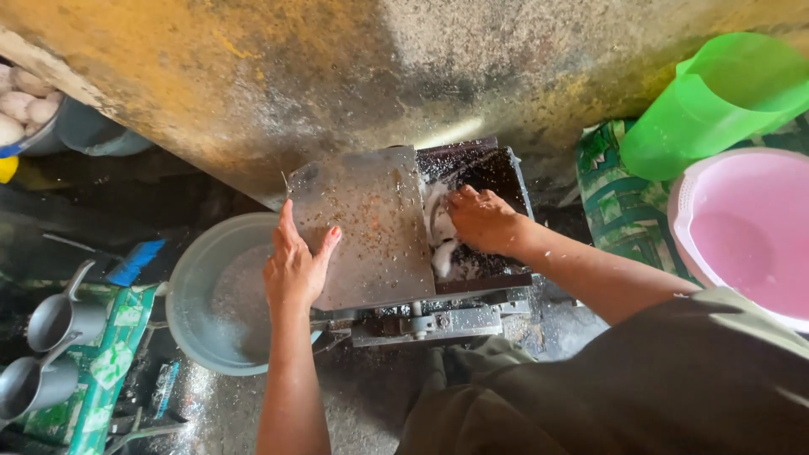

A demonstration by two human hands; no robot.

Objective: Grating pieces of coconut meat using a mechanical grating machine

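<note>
A metal grating machine (438, 320) stands low in front of me, with a flat speckled metal cover (371, 219) over its left half. My left hand (295, 265) rests open on the cover's left edge, fingers spread. My right hand (484, 221) presses a white coconut piece (442, 253) down into the dark open hopper (489, 168) on the right half. White shreds are scattered in the hopper.
A grey round basin (198, 312) holding white gratings sits under the machine's left side. A pink basin (746, 227) and a green plastic jug (716, 101) are at the right. Grey metal mugs (50, 320) are at the left, and a stained wall (337, 76) rises behind.
</note>
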